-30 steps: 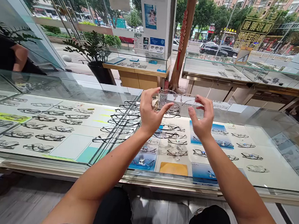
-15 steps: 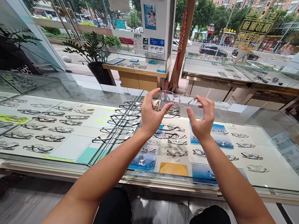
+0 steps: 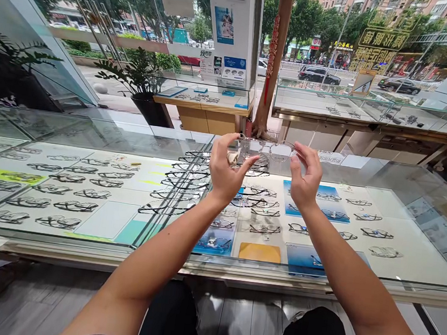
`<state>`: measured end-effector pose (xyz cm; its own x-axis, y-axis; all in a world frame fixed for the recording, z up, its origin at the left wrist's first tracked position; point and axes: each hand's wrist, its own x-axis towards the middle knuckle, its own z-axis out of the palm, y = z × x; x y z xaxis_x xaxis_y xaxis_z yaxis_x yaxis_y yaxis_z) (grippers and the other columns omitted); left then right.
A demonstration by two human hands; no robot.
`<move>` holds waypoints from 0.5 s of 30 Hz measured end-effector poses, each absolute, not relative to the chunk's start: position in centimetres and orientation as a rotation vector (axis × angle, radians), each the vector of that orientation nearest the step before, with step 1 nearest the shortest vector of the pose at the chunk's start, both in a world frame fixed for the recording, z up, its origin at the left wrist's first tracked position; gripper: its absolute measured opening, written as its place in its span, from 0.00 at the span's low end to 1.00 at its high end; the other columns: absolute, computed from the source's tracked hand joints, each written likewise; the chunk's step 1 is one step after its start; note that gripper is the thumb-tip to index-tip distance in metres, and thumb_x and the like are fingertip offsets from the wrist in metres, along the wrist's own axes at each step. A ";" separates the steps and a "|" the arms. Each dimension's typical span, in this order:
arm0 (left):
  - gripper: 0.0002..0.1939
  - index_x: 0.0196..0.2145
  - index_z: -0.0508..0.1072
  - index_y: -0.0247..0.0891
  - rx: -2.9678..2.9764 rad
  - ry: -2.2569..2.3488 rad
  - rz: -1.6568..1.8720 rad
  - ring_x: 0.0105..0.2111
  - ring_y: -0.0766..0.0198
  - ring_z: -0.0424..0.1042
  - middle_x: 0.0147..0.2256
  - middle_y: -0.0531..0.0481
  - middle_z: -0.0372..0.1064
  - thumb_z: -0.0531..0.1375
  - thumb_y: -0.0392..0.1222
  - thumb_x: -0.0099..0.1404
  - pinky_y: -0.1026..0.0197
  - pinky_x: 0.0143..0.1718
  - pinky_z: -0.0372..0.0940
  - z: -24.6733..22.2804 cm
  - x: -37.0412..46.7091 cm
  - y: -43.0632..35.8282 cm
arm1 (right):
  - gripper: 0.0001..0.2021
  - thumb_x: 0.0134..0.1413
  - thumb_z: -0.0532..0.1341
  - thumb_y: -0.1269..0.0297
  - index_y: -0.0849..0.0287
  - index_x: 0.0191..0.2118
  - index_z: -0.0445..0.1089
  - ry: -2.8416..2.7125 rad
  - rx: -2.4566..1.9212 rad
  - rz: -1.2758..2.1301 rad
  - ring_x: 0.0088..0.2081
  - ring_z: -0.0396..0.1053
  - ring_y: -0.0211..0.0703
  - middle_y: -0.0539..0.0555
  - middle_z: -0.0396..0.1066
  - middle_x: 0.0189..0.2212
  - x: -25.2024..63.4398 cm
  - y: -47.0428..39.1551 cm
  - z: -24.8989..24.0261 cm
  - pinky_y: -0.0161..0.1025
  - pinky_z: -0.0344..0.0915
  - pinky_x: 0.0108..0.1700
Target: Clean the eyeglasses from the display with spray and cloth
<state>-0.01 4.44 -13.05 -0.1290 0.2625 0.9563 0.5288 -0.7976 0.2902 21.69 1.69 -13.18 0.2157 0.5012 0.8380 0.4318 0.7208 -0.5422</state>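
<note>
A pair of thin-rimmed eyeglasses [image 3: 281, 152] is held up above the glass counter, between my two hands. My left hand [image 3: 226, 169] grips its left side with the fingertips, thumb stretched out to the right. A crumpled pale cloth [image 3: 233, 158] is tucked in that same palm. On the other side, my right hand [image 3: 305, 176] is closed on the right end of the glasses, its thumb near the fingers. Just beyond and below my left hand, several dark-framed eyeglasses [image 3: 180, 184] lie in a column on the counter top.
The glass display counter [image 3: 211, 268] spans the view, with rows of eyeglasses [image 3: 76, 206] inside. Blue display cards [image 3: 214, 242] and a yellow-orange cloth [image 3: 260, 252] lie within. Further back stand more showcases [image 3: 215, 104], a potted plant [image 3: 146, 84] and a wooden post [image 3: 274, 59].
My right thumb has moved up and right, closer to its fingers. The glasses have tilted slightly, so the right lens shows more clearly. The person at the far left has mostly left view.
</note>
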 end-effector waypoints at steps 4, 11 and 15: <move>0.33 0.63 0.71 0.46 -1.949 -0.867 -2.009 0.57 0.50 0.77 0.56 0.42 0.76 0.74 0.60 0.68 0.45 0.61 0.72 -13.2 -0.2 4.6 | 0.16 0.75 0.60 0.51 0.47 0.57 0.81 -1.349 -0.843 0.143 0.59 0.78 0.55 0.58 0.82 0.54 21.8 1.9 -13.2 0.61 0.77 0.65; 0.34 0.63 0.71 0.47 -1.985 -0.908 -2.020 0.59 0.48 0.76 0.57 0.40 0.76 0.73 0.63 0.68 0.43 0.63 0.72 -13.0 -0.2 4.5 | 0.16 0.72 0.64 0.48 0.49 0.52 0.84 -1.293 -0.863 0.296 0.58 0.81 0.54 0.58 0.84 0.53 21.9 1.9 -12.8 0.59 0.77 0.64; 0.35 0.61 0.73 0.46 -1.983 -0.972 -2.036 0.59 0.46 0.76 0.57 0.40 0.75 0.73 0.67 0.66 0.41 0.63 0.72 -13.0 0.0 4.4 | 0.16 0.70 0.65 0.46 0.49 0.51 0.84 -1.283 -0.872 0.348 0.56 0.81 0.53 0.58 0.85 0.53 22.0 1.9 -12.6 0.58 0.79 0.63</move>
